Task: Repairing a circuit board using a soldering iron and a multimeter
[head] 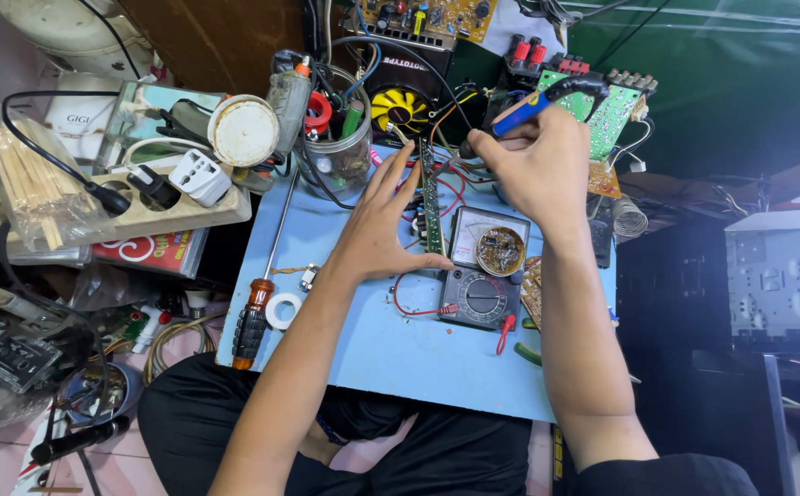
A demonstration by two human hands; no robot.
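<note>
Head view: the person works over a light blue board [400,358] laid across the lap. The left hand [377,230] is spread flat, fingers open and extended, and steadies a narrow green circuit board [433,207] standing on edge beside an analog multimeter [483,271]; the thumb rests on the blue board near that board's lower end. The right hand [533,165] is closed in a pen grip on a soldering iron with a blue handle [533,106], whose tip points down toward the upper end of the narrow board; the tip itself is hidden behind the fingers. A round tin of solder paste [500,250] sits on the multimeter face. Red test leads [418,308] lie loose on the blue board, unattached to the work. Judged from this, soldering is in progress on the upright board; whether any joint is finished cannot be told. An orange-handled screwdriver [253,317] and a white tape roll [283,310] lie untouched to the left.
</note>
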